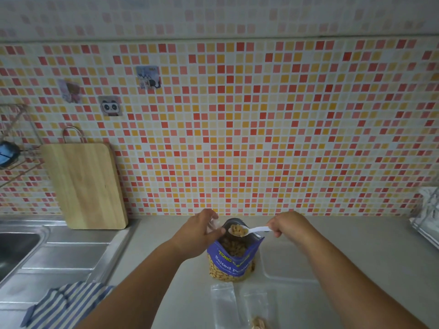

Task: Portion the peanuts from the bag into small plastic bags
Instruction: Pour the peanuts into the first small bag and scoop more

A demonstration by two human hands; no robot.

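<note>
Far out to the left of your left hand lies the steel sink (pixel 14 245), with a striped cloth (pixel 64 302) nearer you and a wooden cutting board (pixel 85 186) leaning on the tiled wall.

Your left forearm reaches forward and inward. Your left hand (pixel 200 230) is turned palm-down, its fingers curled round a small clear bag (pixel 213 223) that is hard to make out, thumb pointing toward the spoon.

Between your hands stands the blue peanut bag (pixel 234 260), upright on the counter (pixel 356 257) with its mouth open. Over that mouth hangs the bowl of a white plastic spoon (pixel 255 230), heaped with peanuts (pixel 238 230) and just beside your left thumb.

Your right hand (pixel 288 224) pinches the spoon's handle, knuckles up, wrist bent inward.

Nearer you than both hands, two empty plastic bags (pixel 223 305) lie flat — a few loose peanuts (pixel 259 324) sit at the frame's bottom edge. Well off to the right of your right hand lies some clear packaging (pixel 427 222).
</note>
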